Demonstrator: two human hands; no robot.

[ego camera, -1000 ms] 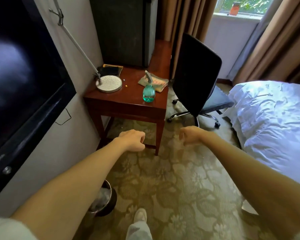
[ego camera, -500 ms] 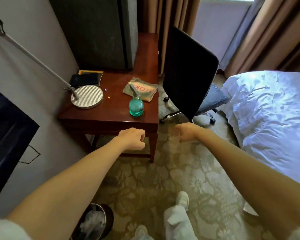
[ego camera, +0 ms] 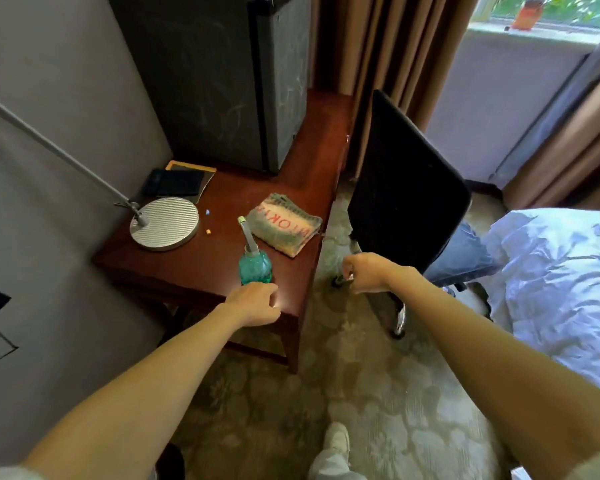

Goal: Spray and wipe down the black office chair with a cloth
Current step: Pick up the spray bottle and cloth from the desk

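Black office chair (ego camera: pixel 406 188), flat smooth slab back, stood centre-right of the frame beside the glossy red-brown wood tabletop (ego camera: pixel 205 268). Folded fuzzy cloth (ego camera: pixel 283 223) lay mid-tabletop. Round translucent teal spray bottle (ego camera: pixel 255 266) stood near the front edge. Left hand (ego camera: pixel 253 303) had advanced over that edge, just beside the bottle, fingers curled, empty. Right hand (ego camera: pixel 368 273) was fisted and empty in front of the chair. Cloth's red lettering was upside down, unreadable.
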